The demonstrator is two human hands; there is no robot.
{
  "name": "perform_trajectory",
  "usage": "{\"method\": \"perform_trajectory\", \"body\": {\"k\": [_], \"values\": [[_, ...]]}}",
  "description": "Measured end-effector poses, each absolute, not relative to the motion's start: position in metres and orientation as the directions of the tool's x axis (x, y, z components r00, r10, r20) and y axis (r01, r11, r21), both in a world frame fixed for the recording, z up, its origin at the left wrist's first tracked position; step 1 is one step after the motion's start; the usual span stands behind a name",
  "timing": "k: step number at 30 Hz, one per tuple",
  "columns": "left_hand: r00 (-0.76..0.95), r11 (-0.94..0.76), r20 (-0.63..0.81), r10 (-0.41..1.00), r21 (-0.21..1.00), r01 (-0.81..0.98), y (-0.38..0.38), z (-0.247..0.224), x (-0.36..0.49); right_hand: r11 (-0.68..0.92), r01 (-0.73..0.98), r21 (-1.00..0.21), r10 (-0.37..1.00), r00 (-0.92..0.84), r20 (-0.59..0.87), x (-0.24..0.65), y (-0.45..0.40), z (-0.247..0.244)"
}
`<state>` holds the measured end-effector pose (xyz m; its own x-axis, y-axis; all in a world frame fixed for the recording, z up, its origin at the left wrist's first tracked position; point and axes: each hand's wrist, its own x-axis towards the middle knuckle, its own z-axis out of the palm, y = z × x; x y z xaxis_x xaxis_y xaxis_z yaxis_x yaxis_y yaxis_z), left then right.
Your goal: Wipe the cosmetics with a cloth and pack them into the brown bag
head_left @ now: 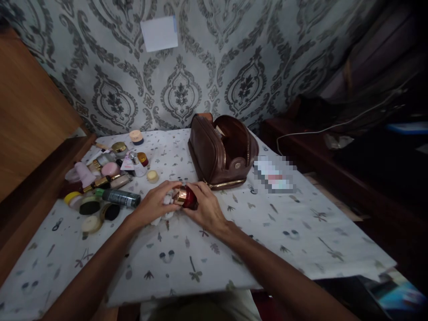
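A small dark red cosmetic bottle with a shiny gold cap (181, 195) lies sideways between my hands, in front of the brown bag. My right hand (206, 208) is closed around its red body. At the cap end, my left hand (154, 204) is closed on a crumpled white tissue (164, 217), which presses against the cap. Part of the tissue hangs below the left fingers. Just behind my hands stands a brown leather toiletry bag (209, 149), its zipped top gaping. Most of the bag's inside is dark.
Left of my hands, several cosmetics crowd together, among them a dark green bottle (121, 197), a pink-lidded jar (110, 169) and a yellow-lidded jar (152, 176). A blurred-out item (276, 174) lies right of the bag. The patterned cloth (301, 240) covers the table; a wooden panel (33, 84) rises at left.
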<state>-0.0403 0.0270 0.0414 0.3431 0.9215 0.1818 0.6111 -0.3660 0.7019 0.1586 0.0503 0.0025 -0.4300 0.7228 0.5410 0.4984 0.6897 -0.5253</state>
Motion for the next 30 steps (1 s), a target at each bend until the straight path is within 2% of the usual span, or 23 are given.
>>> {"method": "perform_trajectory", "body": {"k": [6,11,15,23,27,30], "values": [[0.400,-0.394,0.183,0.898,0.740,0.545,0.0285,0.0411,-0.0441,0.671,0.483,-0.563,0.741,-0.407,0.534,0.1570,0.0508,0.0002],[0.264,-0.250,0.111,0.958,0.773,0.582,0.0259,0.0388,-0.0421,0.671,0.487,-0.560,0.741,-0.411,0.531,0.1566,0.0521,-0.0038],[0.233,-0.223,0.098,0.968,0.763,0.606,0.0249,0.0391,-0.0380,0.671,0.488,-0.559,0.741,-0.408,0.534,0.1556,0.0520,-0.0040],[0.402,-0.381,0.189,0.896,0.793,0.476,0.0269,0.0435,-0.0431,0.658,0.462,-0.595,0.753,-0.409,0.516,0.1576,0.0529,0.0009],[0.298,-0.240,0.102,0.949,0.848,0.473,0.0248,0.0403,-0.0400,0.659,0.462,-0.593,0.752,-0.415,0.512,0.1573,0.0536,-0.0008],[0.189,-0.169,0.078,0.979,0.828,0.535,0.0235,0.0378,-0.0361,0.657,0.470,-0.589,0.754,-0.419,0.507,0.1562,0.0539,-0.0037]]}}
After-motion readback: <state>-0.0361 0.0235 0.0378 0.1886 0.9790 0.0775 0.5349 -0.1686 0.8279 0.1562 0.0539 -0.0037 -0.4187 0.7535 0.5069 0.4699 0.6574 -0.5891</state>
